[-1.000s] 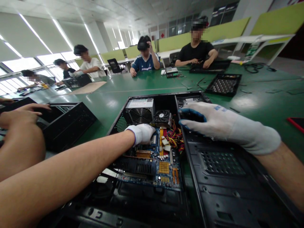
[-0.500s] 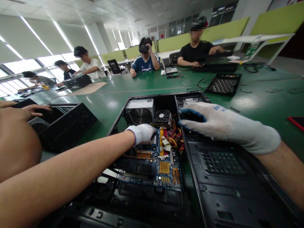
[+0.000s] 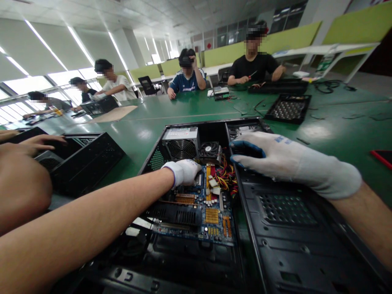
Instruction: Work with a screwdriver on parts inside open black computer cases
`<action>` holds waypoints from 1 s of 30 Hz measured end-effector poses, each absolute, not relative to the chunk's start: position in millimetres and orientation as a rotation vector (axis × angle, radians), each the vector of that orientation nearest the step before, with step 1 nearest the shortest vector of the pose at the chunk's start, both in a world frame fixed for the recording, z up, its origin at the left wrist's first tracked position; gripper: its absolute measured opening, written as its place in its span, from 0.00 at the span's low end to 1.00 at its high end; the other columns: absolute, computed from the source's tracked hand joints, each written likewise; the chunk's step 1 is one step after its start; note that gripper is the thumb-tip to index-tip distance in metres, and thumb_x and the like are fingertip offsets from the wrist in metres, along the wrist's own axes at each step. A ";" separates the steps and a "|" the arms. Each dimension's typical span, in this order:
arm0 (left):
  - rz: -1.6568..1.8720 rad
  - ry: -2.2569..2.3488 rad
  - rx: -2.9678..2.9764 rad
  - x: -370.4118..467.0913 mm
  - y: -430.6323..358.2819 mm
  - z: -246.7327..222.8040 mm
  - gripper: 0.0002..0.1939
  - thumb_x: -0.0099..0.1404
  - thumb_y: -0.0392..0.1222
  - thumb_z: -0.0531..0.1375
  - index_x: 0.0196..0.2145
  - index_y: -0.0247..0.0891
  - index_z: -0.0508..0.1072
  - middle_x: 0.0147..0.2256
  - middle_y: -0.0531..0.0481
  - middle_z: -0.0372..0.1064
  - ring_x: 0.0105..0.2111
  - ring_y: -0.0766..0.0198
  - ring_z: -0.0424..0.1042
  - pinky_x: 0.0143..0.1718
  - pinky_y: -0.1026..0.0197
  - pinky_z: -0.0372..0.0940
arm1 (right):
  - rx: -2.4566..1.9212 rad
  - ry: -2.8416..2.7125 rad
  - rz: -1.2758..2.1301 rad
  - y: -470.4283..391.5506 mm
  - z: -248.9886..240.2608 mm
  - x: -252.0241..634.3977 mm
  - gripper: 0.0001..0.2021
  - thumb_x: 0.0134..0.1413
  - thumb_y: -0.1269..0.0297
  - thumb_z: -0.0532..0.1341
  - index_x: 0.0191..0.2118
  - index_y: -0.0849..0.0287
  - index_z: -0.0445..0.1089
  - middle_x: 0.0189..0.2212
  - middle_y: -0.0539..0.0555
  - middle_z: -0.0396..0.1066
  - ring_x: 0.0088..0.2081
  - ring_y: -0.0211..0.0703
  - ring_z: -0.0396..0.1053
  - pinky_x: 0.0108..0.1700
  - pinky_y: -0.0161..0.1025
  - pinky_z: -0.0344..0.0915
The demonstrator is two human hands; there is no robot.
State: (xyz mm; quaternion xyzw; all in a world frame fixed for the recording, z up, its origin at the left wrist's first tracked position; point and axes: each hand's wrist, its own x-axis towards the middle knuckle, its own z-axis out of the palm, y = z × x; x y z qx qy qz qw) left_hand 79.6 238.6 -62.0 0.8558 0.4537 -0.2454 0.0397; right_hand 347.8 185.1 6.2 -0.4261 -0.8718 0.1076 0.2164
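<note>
The motherboard point(image 3: 200, 203) lies inside the open black case point(image 3: 190, 254); I take it as my clock, twelve pointing away from the worker. The gloved left hand point(image 3: 186, 172) is down at eleven, just beside a small square metal part point(image 3: 199, 179). Its fingertips are hidden from me, so I cannot tell whether they pinch, press or merely rest. The gloved right hand point(image 3: 272, 155) sits at two, thumb and fingers spread, with nothing I can make out between them, near the long black rail point(image 3: 245, 208).

To my eye, this spot wants small, straight finger movements and a light touch, since the board's parts look easy to bend. I'd have the right hand brace the rail, so the frame doesn't rock. The bundle of cables point(image 3: 228, 179) between one and two could snag a cuff. The cooler fan point(image 3: 209, 150) at twelve and the power supply point(image 3: 181, 148) at eleven, beyond the left glove, leave little knuckle room. A lifted wrist would suit too: that bare forearm point(image 3: 110, 208) reaches in low, from eight.
</note>
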 end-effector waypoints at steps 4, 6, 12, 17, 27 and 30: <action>-0.762 1.382 2.636 78.9 239.0 -62.7 0.23 0.59 0.47 0.68 0.51 0.40 0.76 0.49 0.42 0.78 0.48 0.49 0.78 0.47 0.56 0.73 | -1.164 -2.423 0.284 185.4 6.1 347.8 0.27 0.61 0.38 0.58 0.53 0.54 0.76 0.52 0.59 0.77 0.55 0.63 0.72 0.59 0.56 0.67; -0.768 1.381 2.636 79.0 238.7 -62.2 0.23 0.59 0.47 0.68 0.51 0.40 0.76 0.49 0.42 0.77 0.48 0.50 0.78 0.47 0.57 0.72 | -1.172 -2.421 0.280 185.5 5.9 347.9 0.28 0.61 0.38 0.58 0.53 0.54 0.76 0.51 0.59 0.77 0.55 0.63 0.72 0.58 0.56 0.68; -0.771 1.386 2.634 79.3 237.5 -60.4 0.23 0.60 0.47 0.69 0.52 0.40 0.76 0.50 0.42 0.77 0.49 0.49 0.78 0.48 0.56 0.72 | -1.195 -2.412 0.286 184.7 7.0 347.7 0.29 0.61 0.38 0.57 0.55 0.55 0.75 0.52 0.59 0.77 0.55 0.64 0.72 0.59 0.57 0.67; -0.767 1.386 2.628 79.4 238.1 -60.5 0.24 0.60 0.46 0.69 0.52 0.38 0.76 0.51 0.41 0.77 0.49 0.48 0.77 0.48 0.55 0.72 | -1.182 -2.420 0.307 184.6 7.6 346.4 0.27 0.61 0.40 0.58 0.55 0.54 0.75 0.53 0.58 0.77 0.54 0.63 0.73 0.59 0.57 0.66; -0.756 1.405 2.624 77.3 240.2 -63.5 0.23 0.59 0.46 0.69 0.52 0.40 0.76 0.50 0.43 0.78 0.48 0.50 0.78 0.47 0.57 0.73 | -1.157 -2.416 0.295 184.7 8.4 346.7 0.27 0.60 0.38 0.58 0.51 0.54 0.77 0.49 0.58 0.78 0.53 0.62 0.73 0.59 0.55 0.67; -0.739 1.406 2.636 77.0 239.8 -63.1 0.23 0.58 0.45 0.69 0.51 0.40 0.76 0.50 0.42 0.77 0.49 0.49 0.78 0.48 0.57 0.72 | -1.164 -2.427 0.311 183.9 9.7 346.0 0.28 0.60 0.37 0.57 0.51 0.55 0.77 0.49 0.60 0.78 0.53 0.62 0.73 0.59 0.56 0.67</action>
